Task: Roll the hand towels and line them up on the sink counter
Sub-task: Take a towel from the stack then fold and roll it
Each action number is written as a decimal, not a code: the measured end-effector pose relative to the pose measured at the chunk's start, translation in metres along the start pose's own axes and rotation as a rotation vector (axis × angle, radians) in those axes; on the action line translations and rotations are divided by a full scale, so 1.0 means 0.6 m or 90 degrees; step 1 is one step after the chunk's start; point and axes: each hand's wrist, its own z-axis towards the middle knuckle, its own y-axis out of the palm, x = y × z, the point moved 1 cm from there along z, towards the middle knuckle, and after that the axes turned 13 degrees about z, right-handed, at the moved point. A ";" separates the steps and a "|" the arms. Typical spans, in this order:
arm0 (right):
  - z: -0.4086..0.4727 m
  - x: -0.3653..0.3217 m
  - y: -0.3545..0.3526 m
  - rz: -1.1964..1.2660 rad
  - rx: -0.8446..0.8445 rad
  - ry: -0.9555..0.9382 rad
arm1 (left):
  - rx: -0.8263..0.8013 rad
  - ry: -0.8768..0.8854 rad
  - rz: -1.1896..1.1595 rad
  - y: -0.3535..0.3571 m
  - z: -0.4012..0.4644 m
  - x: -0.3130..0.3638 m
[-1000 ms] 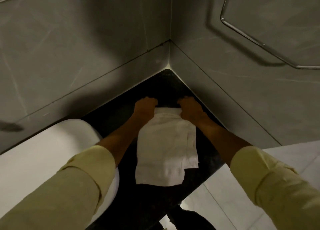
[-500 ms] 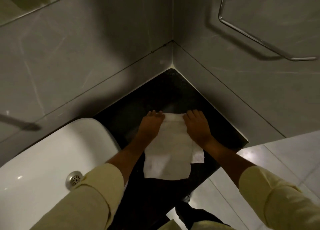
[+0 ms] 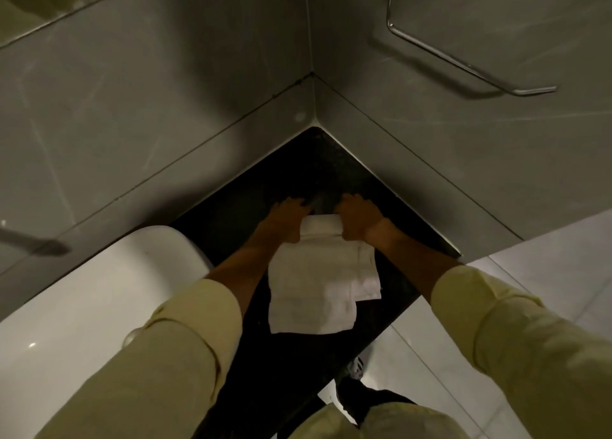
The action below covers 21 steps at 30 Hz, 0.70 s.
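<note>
Hidden parts: the far edge of the hand towel (image 3: pixel 318 283) is covered by both hands, and the fingertips blur into the dark surface, so their ends are hard to make out.
Cut off: the basin (image 3: pixel 99 299) leaves the picture at the left edge; the metal rail (image 3: pixel 463 68) on the right wall is cut at the top.
Left hand (image 3: pixel 286 218): it lies on the left end of the rolled part, fingers curled over it and gripping the cloth.
Right hand (image 3: pixel 356 218): it lies on the right end of the same roll, fingers bent around it in the same way.
Towel look: white, with a short thick roll at the far end between the hands; the rest lies flat toward the person (a second layer sticks out at the right side, so the edges do not match).
Towel place: on the black worktop (image 3: pixel 407 240), near the corner where two grey tiled walls (image 3: pixel 165 114) meet, just beside the basin.
Around: pale yellow sleeves (image 3: pixel 185 356) fill the lower part; light floor tiles (image 3: pixel 546 260) are seen at the right, below the worktop edge.
In the way: the forearms cross over the worktop on both sides of the towel.
</note>
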 end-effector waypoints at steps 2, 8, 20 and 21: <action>-0.007 -0.002 0.015 0.004 0.018 0.002 | -0.024 0.016 -0.005 0.024 -0.001 0.013; -0.072 -0.012 0.098 0.022 0.227 -0.026 | 0.207 -0.068 -0.036 0.112 -0.073 0.064; -0.167 -0.017 0.127 0.041 0.200 -0.001 | 0.184 -0.135 -0.033 0.110 -0.161 0.109; -0.152 -0.021 0.101 0.048 0.181 0.012 | 0.181 -0.149 -0.034 0.086 -0.148 0.096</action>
